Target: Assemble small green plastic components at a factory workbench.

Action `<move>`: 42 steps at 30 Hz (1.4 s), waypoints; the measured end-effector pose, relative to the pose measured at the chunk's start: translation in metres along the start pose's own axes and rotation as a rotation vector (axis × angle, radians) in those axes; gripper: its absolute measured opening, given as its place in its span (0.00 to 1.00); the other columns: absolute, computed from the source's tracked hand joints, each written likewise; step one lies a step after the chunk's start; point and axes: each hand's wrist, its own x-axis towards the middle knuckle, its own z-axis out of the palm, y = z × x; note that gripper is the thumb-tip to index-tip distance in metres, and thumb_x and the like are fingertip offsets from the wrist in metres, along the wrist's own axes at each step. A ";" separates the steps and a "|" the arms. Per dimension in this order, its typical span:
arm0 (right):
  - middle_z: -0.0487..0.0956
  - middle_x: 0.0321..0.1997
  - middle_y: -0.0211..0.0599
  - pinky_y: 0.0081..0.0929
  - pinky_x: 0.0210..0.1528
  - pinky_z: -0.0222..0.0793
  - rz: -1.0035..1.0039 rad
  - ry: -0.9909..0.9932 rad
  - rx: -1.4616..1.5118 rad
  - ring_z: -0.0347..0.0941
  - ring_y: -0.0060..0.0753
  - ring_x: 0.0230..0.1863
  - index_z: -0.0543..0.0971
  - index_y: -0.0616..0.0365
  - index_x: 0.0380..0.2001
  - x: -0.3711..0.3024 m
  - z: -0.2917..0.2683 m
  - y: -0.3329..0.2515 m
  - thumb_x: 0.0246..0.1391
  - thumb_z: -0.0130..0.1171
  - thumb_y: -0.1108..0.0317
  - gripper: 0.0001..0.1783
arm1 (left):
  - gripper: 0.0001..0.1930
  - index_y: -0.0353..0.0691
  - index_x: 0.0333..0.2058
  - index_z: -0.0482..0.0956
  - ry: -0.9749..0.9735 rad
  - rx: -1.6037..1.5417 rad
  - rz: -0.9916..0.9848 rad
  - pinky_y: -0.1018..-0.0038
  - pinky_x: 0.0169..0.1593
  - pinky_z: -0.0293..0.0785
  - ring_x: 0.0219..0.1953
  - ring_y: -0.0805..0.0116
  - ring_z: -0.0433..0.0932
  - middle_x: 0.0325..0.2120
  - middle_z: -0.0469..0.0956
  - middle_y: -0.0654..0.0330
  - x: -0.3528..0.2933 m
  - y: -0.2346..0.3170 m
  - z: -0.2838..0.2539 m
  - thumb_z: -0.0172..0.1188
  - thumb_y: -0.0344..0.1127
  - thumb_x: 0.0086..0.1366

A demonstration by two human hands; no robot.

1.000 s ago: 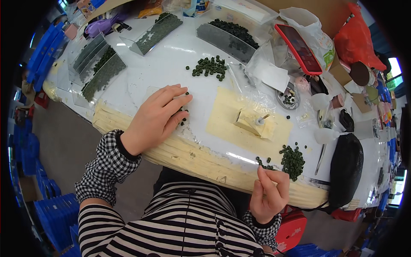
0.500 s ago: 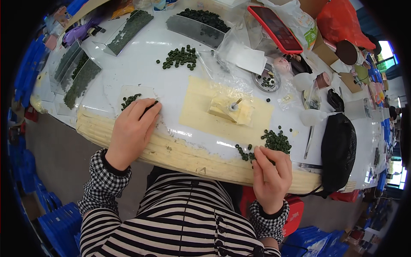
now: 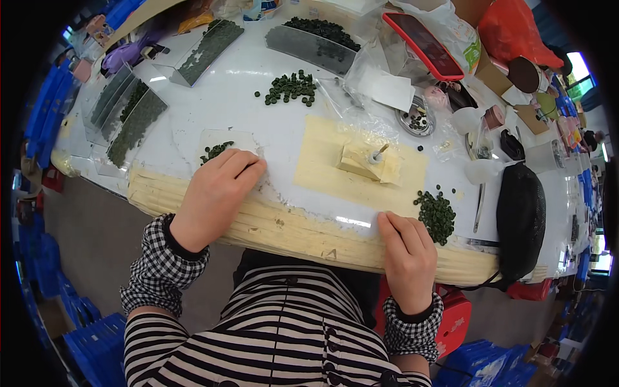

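Small dark green beads (image 3: 436, 217) lie heaped at the lower right of the frame, just beside the right hand (image 3: 411, 261), whose fingers are bent and drawn close together; whether they pinch anything cannot be told. More beads sit on a clear sheet (image 3: 244, 139) left of centre, partly behind the left hand (image 3: 216, 197), its fingers curled in nearly closed, any hold hidden. A sideways brush of the right hand could scatter the unwalled heap, perhaps over the counter's padded edge (image 3: 277, 222); a nudge to the sheet, if it is loose, might spill its beads. Farther out, a shallow round dish (image 3: 416, 133) at right of centre holds a few beads, a clear tray (image 3: 293, 44) at top centre holds many, and a slanted tray (image 3: 213, 59) and a divided tray (image 3: 111, 97) at upper left hold more.
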 end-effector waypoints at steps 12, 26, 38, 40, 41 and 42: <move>0.76 0.34 0.38 0.34 0.38 0.71 0.019 0.088 -0.044 0.73 0.39 0.35 0.81 0.64 0.39 0.003 0.004 0.007 0.40 0.60 0.79 0.17 | 0.13 0.34 0.38 0.79 -0.002 -0.057 -0.001 0.74 0.35 0.77 0.34 0.63 0.79 0.33 0.78 0.56 0.010 -0.017 -0.011 0.61 0.19 0.51; 0.76 0.33 0.36 0.36 0.41 0.69 0.072 0.106 -0.003 0.72 0.40 0.37 0.82 0.61 0.38 0.004 0.008 0.009 0.38 0.61 0.80 0.18 | 0.13 0.31 0.48 0.73 0.693 -1.822 -0.765 0.75 0.53 0.79 0.47 0.68 0.78 0.41 0.77 0.55 -0.003 -0.050 0.008 0.58 0.24 0.65; 0.77 0.33 0.35 0.36 0.41 0.69 0.120 0.110 -0.002 0.72 0.40 0.37 0.82 0.60 0.38 0.004 0.007 0.008 0.40 0.63 0.79 0.16 | 0.07 0.29 0.41 0.70 0.603 -2.753 -0.760 0.76 0.37 0.67 0.36 0.69 0.65 0.35 0.66 0.57 0.021 -0.014 0.003 0.49 0.24 0.65; 0.77 0.34 0.35 0.36 0.41 0.69 0.121 0.109 -0.005 0.72 0.40 0.37 0.82 0.60 0.38 0.004 0.007 0.008 0.41 0.64 0.79 0.15 | 0.07 0.29 0.40 0.70 0.532 -2.779 -0.771 0.77 0.36 0.67 0.36 0.69 0.65 0.35 0.66 0.57 0.024 -0.005 0.004 0.48 0.25 0.66; 0.77 0.34 0.35 0.36 0.41 0.69 0.120 0.105 -0.005 0.72 0.39 0.37 0.82 0.60 0.38 0.004 0.006 0.008 0.42 0.64 0.78 0.15 | 0.07 0.30 0.40 0.70 0.504 -2.768 -0.771 0.77 0.36 0.67 0.36 0.70 0.65 0.34 0.66 0.58 0.025 -0.001 0.006 0.47 0.25 0.66; 0.77 0.34 0.35 0.36 0.41 0.69 0.121 0.102 -0.006 0.72 0.39 0.37 0.82 0.60 0.38 0.004 0.006 0.007 0.43 0.65 0.78 0.15 | 0.07 0.31 0.40 0.70 0.464 -2.773 -0.776 0.77 0.36 0.67 0.36 0.70 0.65 0.34 0.66 0.58 0.026 0.003 0.007 0.47 0.26 0.65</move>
